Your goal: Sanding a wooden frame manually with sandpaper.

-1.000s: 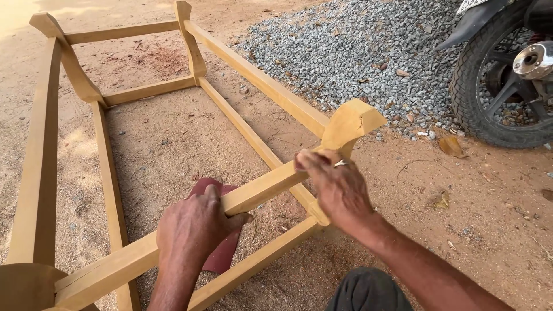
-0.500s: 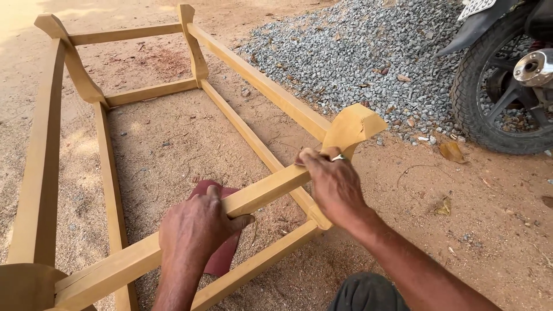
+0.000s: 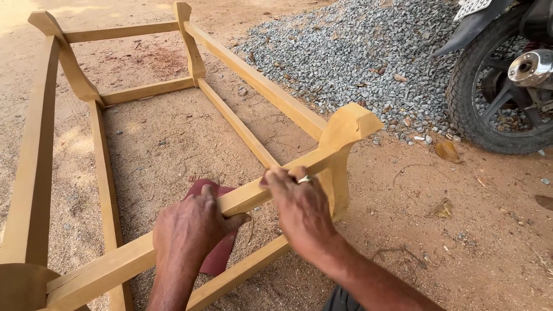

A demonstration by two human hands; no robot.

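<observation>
Upturned yellow-tan wooden frame (image 3: 173, 150) on sandy ground; near rail (image 3: 173, 239) runs from near left up to curved right leg (image 3: 345, 138). Dark red sandpaper sheet (image 3: 216, 230) draped under that rail.

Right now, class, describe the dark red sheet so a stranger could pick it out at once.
Start at the upturned wooden frame lying on sandy ground beside a gravel heap. Follow its nearest rail to where both hands rest; under the left hand hangs a maroon sheet of sandpaper, wrapped round the rail. It is the only dark red, flexible thing among pale yellow timber.
</observation>
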